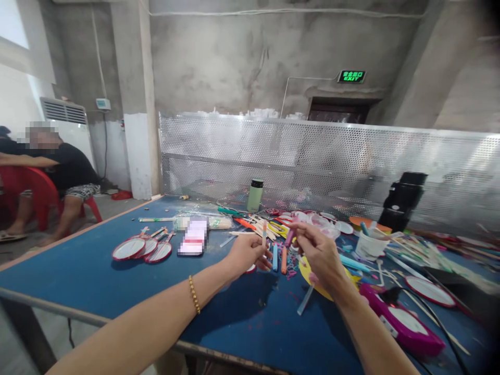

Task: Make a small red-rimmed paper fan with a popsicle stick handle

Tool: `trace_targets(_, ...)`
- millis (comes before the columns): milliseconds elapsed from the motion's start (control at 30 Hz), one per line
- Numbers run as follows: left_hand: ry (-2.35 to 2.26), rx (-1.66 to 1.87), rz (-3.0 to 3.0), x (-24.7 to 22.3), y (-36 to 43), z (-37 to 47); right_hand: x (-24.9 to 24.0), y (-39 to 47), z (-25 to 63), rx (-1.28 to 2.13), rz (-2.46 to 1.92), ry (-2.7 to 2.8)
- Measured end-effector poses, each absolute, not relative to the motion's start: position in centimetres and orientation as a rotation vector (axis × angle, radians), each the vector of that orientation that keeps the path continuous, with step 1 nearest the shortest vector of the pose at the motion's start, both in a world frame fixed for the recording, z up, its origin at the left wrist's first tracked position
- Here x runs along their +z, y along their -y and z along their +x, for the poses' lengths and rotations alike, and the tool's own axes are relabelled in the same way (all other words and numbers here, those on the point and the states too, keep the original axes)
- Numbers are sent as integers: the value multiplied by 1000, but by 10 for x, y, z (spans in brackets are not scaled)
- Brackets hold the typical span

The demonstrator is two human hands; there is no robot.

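Observation:
Over the middle of the blue table, my left hand (250, 253) is closed on a thin stick (264, 234) with an orange part, held upright. To its right, my right hand (317, 252) pinches a small dark pink piece (290, 237) between thumb and fingers. Between and below the hands lie a blue clay stick (275, 257) and an orange clay stick (284, 260). A yellow disc (326, 289) is partly hidden under my right hand. A translucent stick (305, 300) points down from beneath that hand.
Round red-rimmed pieces (128, 248) and a phone (193, 237) lie at left. A green bottle (255, 196) stands behind. At right are a white cup (370, 246) holding tools, a magenta power strip (404, 320) with a black cable, and scattered sticks. A person (70, 166) sits at far left.

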State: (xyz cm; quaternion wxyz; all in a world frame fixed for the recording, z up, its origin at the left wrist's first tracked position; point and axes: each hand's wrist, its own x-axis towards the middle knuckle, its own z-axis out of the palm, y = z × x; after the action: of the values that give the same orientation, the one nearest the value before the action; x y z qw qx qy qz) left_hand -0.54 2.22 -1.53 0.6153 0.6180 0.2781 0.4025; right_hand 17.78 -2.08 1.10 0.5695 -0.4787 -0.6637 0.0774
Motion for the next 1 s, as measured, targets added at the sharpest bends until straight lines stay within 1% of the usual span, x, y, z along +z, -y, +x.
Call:
trace_targets(167,-660,887,1452,-14,-20,-9,12,21,173,160,-877,1569)
trace_targets(333,-623,907,1454,-14,-20,-12,24,36,165,-113,-1016,1304)
trace_targets(400,-617,919,1452,-14,-19,-12,34,43,161,-46,-1040,1237)
trace_targets(500,-597,929,1440,-12,-17,-10,46,51,155,173,-961,1249)
trace_targets(633,-602,929,1407,-9,-15,-8,40,53,143,350,-886,1295)
trace_targets(800,-568,910,1364,-10,-16,-8,17,51,132,332,-898,1260)
trace_targets(1000,-543,926,1454,-11,-12,-6,10,58,131,310,-899,1327)
